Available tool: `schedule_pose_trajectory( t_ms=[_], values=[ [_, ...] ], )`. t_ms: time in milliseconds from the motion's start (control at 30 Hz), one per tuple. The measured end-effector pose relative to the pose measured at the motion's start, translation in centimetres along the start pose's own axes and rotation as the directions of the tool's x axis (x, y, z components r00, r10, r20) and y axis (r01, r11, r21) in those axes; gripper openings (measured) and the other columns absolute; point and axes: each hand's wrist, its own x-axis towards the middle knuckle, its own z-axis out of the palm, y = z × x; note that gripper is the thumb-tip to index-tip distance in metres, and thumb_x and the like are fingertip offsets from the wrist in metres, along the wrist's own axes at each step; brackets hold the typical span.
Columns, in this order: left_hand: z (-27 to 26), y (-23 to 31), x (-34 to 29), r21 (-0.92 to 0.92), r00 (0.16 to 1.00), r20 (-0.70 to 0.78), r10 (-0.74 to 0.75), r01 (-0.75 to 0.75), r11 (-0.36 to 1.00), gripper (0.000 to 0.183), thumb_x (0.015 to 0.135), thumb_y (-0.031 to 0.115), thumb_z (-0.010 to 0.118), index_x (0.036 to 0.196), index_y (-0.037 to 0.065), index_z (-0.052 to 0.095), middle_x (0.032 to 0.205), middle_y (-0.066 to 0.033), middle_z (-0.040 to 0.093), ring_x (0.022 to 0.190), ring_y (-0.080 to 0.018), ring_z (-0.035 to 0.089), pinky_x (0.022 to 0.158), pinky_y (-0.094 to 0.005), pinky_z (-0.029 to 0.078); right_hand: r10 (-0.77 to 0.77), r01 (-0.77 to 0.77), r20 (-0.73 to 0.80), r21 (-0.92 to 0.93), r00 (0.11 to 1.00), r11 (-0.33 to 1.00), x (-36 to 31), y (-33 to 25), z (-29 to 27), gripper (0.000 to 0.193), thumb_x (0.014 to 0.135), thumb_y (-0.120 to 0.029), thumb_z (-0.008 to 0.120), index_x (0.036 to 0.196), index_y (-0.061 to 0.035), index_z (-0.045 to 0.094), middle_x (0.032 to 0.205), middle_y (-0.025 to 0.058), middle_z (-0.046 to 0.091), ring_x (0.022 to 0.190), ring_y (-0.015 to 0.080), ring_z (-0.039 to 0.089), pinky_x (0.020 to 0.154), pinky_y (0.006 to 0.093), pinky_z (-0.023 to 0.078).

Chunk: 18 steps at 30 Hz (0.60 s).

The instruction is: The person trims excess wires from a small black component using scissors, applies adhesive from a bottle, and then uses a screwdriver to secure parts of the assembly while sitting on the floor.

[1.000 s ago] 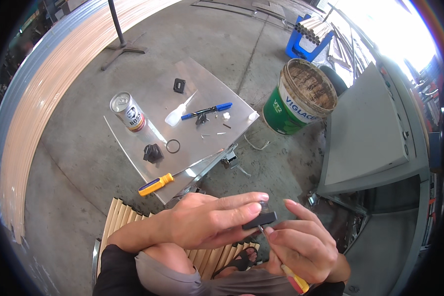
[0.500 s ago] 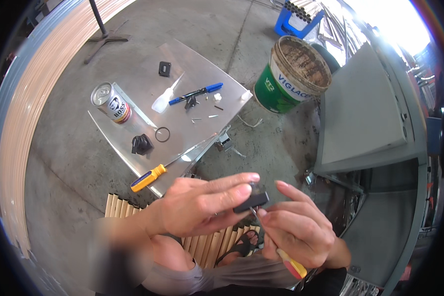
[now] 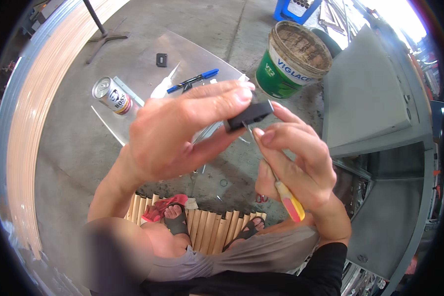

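In front of my chest, above the near edge of the metal table, my left hand (image 3: 175, 126) grips a small black rectangular part (image 3: 250, 116) between thumb and fingers. My right hand (image 3: 301, 160) is closed around a thin screwdriver with a yellow-and-red handle (image 3: 290, 201). The screwdriver's tip meets the underside of the black part; whether it sits in a screw is too small to see. Beyond the hands, a blue marker (image 3: 192, 80), a white bottle with a pointed nozzle (image 3: 161, 90) and a small black frame-like piece (image 3: 161, 60) lie on the table.
A drink can (image 3: 112, 96) stands on the table's (image 3: 182, 47) left side. Behind it on the right is a dirty green-and-white bucket (image 3: 283, 66). A grey metal cabinet (image 3: 370, 101) flanks my right. Pale tubes (image 3: 209, 229) lie at my feet; a metal stand's base (image 3: 103, 38) is far left.
Both hands have risen away from me with the black part and screwdriver. My left hand now covers the large yellow screwdriver, black knob and ring on the table.
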Motion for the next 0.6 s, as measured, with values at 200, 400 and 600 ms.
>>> schedule_pose_trajectory(
  t_ms=[200, 400, 600],
  values=[
    [-4.5, 0.1, 0.5, 0.231, 0.999, 0.033, 0.016, -0.023, 0.973, 0.059, 0.077, -0.006, 0.085, 0.128, 0.004, 0.058, 0.120, -0.0271, 0.071, 0.090, -0.0142, 0.073, 0.045, -0.0131, 0.039, -0.050, 0.052, -0.016, 0.101, 0.999, 0.994, 3.1, 1.7, 2.4, 0.031, 0.070, 0.016, 0.067, 0.099, 0.0104, 0.075, 0.106, 0.0143, 0.062, 0.094, 0.0243, 0.070, 0.100, 0.0520, 0.058],
    [-7.8, 1.8, 0.4, 0.508, 0.997, 0.026, 0.067, -0.071, 0.858, 0.055, 0.072, -0.003, 0.088, 0.121, 0.002, 0.065, 0.127, -0.0214, 0.063, 0.101, -0.0226, 0.068, 0.067, -0.0268, 0.058, -0.213, 0.242, -0.140, 0.250, 0.967, 0.937, 4.5, 2.5, 5.7, 0.025, 0.061, 0.004, 0.076, 0.080, 0.0096, 0.062, 0.110, 0.0225, 0.063, 0.084, 0.0328, 0.068, 0.090, 0.0579, 0.057],
    [-10.2, 2.1, -1.0, 0.558, 0.991, 0.009, 0.136, -0.118, 0.822, 0.051, 0.075, 0.001, 0.088, 0.121, 0.001, 0.064, 0.126, -0.0198, 0.062, 0.109, -0.0277, 0.066, 0.085, -0.0343, 0.062, -0.223, 0.252, -0.126, 0.296, 0.967, 0.922, 6.2, 1.3, 7.3, 0.034, 0.064, 0.016, 0.071, 0.097, 0.0088, 0.074, 0.104, 0.0128, 0.065, 0.089, 0.0275, 0.072, 0.097, 0.0513, 0.059]
  ],
)
